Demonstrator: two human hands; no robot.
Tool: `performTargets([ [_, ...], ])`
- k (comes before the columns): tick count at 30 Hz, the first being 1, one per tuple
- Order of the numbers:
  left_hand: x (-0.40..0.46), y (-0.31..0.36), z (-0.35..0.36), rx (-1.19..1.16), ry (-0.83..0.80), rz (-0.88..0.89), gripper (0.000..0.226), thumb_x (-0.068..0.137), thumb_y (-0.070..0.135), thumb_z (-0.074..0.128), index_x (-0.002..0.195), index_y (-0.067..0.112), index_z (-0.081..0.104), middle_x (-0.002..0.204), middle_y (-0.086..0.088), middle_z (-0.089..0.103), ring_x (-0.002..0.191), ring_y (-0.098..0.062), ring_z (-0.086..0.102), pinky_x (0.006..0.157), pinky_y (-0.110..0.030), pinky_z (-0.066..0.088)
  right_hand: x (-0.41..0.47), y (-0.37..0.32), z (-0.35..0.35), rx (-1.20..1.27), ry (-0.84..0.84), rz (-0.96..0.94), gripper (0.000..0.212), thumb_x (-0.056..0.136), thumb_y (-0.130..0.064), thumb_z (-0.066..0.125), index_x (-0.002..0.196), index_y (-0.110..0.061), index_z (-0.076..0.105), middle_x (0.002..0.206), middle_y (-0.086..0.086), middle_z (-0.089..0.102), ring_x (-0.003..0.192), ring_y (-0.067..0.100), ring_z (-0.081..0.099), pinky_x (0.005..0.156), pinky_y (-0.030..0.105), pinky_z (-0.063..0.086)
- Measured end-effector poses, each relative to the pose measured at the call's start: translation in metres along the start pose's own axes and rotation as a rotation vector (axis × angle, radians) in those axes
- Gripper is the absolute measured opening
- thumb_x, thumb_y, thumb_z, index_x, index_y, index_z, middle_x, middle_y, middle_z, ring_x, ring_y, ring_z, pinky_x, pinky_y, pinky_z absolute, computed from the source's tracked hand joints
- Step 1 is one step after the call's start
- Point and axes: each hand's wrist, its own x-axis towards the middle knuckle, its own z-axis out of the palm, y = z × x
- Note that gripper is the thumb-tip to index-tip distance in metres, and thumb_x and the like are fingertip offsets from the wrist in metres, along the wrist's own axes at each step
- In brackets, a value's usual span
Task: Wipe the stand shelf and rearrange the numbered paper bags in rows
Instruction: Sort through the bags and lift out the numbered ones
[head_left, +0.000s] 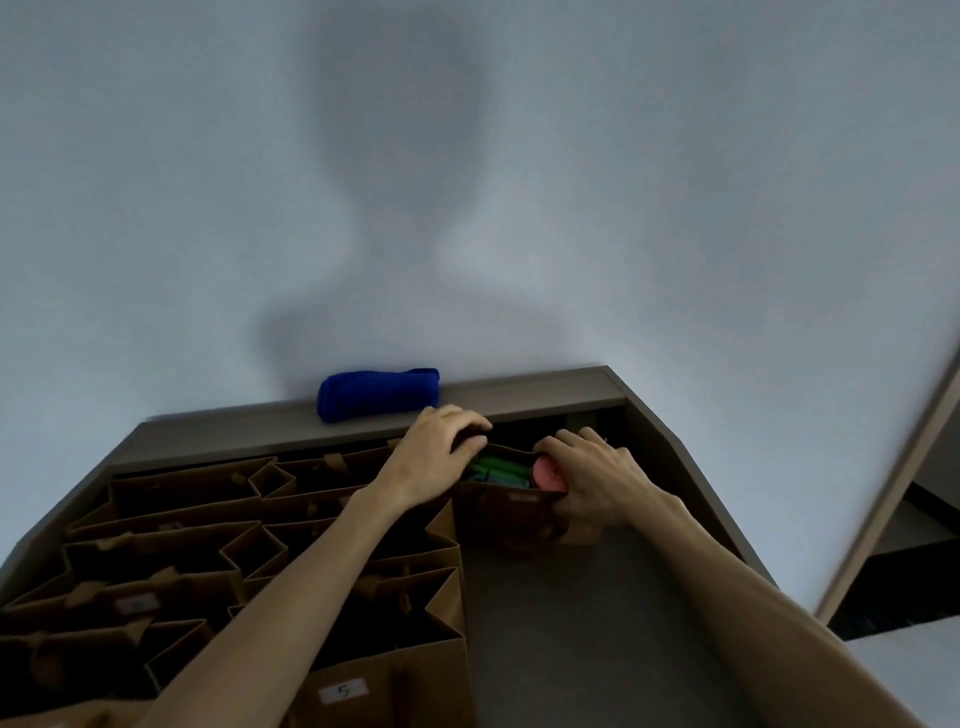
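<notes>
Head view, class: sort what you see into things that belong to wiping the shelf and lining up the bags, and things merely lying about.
Job: shelf; blue cloth; held bag; bag 5; other bags; left hand; right hand.

Lying about: wall; door frame.

My left hand (441, 447) and right hand (597, 483) gripping a paper bag (506, 512) at the shelf's (571, 623) back edge, blue cloth (378, 394) on the back ledge

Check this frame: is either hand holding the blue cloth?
No, the blue cloth lies rolled on the stand's top ledge, while the left hand and right hand both grip a paper bag.
</notes>
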Motion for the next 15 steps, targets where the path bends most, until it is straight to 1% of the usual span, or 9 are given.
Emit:
performTargets([
  [3, -0.001, -0.002, -0.006, -0.173, 0.063, -0.052, 0.027, 0.096, 0.036, 0.052, 0.121, 0.026, 0.058, 0.122, 0.006, 0.055, 0.111, -0.008, 0.049, 0.095, -0.030, 0.044, -0.013, 0.009, -0.004, 0.180, 0.044, 0.058, 0.069, 0.073, -0.049, 0.069, 0.133, -0.034, 0.041, 0.121, -0.011, 0.050, 0.113, 0.018, 0.046, 0.083, 0.045, 0.049],
  [5, -0.002, 0.003, -0.011, -0.308, 0.106, -0.121, 0.030, 0.097, 0.038, 0.051, 0.123, 0.025, 0.057, 0.124, 0.006, 0.054, 0.111, -0.003, 0.050, 0.094, -0.024, 0.044, -0.023, 0.015, -0.011, 0.325, 0.089, 0.104, 0.068, 0.068, -0.053, 0.070, 0.129, -0.036, 0.044, 0.117, -0.014, 0.051, 0.109, 0.014, 0.049, 0.086, 0.045, 0.049],
  [6, -0.001, 0.006, -0.014, -0.381, 0.120, -0.172, 0.033, 0.097, 0.040, 0.050, 0.125, 0.024, 0.056, 0.125, 0.006, 0.054, 0.109, 0.001, 0.049, 0.092, -0.020, 0.043, -0.028, 0.017, -0.016, 0.395, 0.124, 0.119, 0.069, 0.066, -0.055, 0.071, 0.127, -0.037, 0.046, 0.116, -0.015, 0.053, 0.107, 0.012, 0.051, 0.088, 0.044, 0.050],
  [7, -0.001, 0.011, -0.017, -0.468, 0.131, -0.232, 0.036, 0.097, 0.044, 0.049, 0.127, 0.024, 0.055, 0.126, 0.007, 0.054, 0.108, 0.002, 0.048, 0.091, -0.019, 0.041, -0.034, 0.019, -0.022, 0.462, 0.163, 0.128, 0.069, 0.065, -0.055, 0.073, 0.127, -0.037, 0.048, 0.115, -0.015, 0.055, 0.105, 0.010, 0.053, 0.088, 0.041, 0.051],
  [9, -0.003, 0.022, -0.020, -0.664, 0.160, -0.335, 0.042, 0.095, 0.052, 0.044, 0.125, 0.025, 0.055, 0.121, 0.008, 0.056, 0.107, -0.002, 0.051, 0.095, -0.027, 0.042, -0.046, 0.020, -0.035, 0.572, 0.233, 0.142, 0.067, 0.068, -0.051, 0.078, 0.127, -0.037, 0.051, 0.113, -0.016, 0.058, 0.101, 0.005, 0.057, 0.085, 0.030, 0.051],
  [11, -0.006, 0.035, -0.022, -0.841, 0.192, -0.372, 0.032, 0.096, 0.053, 0.041, 0.111, 0.030, 0.059, 0.110, 0.009, 0.060, 0.103, -0.003, 0.055, 0.092, -0.028, 0.041, -0.057, 0.019, -0.046, 0.679, 0.287, 0.164, 0.062, 0.071, -0.046, 0.081, 0.126, -0.038, 0.053, 0.111, -0.018, 0.060, 0.099, 0.000, 0.058, 0.077, 0.019, 0.048],
  [12, -0.009, 0.041, -0.023, -0.912, 0.197, -0.374, 0.028, 0.097, 0.051, 0.041, 0.106, 0.033, 0.059, 0.108, 0.010, 0.060, 0.101, -0.002, 0.056, 0.090, -0.026, 0.040, -0.062, 0.017, -0.051, 0.744, 0.315, 0.175, 0.061, 0.072, -0.044, 0.083, 0.126, -0.038, 0.054, 0.110, -0.019, 0.061, 0.098, -0.001, 0.059, 0.076, 0.017, 0.048],
  [13, -0.011, 0.046, -0.023, -0.982, 0.188, -0.371, 0.027, 0.097, 0.052, 0.041, 0.107, 0.034, 0.059, 0.110, 0.010, 0.060, 0.103, -0.003, 0.056, 0.091, -0.027, 0.040, -0.066, 0.016, -0.055, 0.815, 0.344, 0.184, 0.061, 0.071, -0.042, 0.084, 0.125, -0.038, 0.055, 0.109, -0.020, 0.062, 0.098, -0.002, 0.061, 0.077, 0.017, 0.049],
  [15, -0.016, 0.055, -0.022, -1.119, 0.140, -0.356, 0.037, 0.095, 0.055, 0.045, 0.122, 0.032, 0.055, 0.123, 0.007, 0.059, 0.114, -0.011, 0.057, 0.098, -0.034, 0.043, -0.074, 0.011, -0.060, 0.949, 0.386, 0.192, 0.061, 0.071, -0.038, 0.085, 0.125, -0.037, 0.057, 0.109, -0.019, 0.065, 0.098, -0.001, 0.063, 0.079, 0.020, 0.052],
])
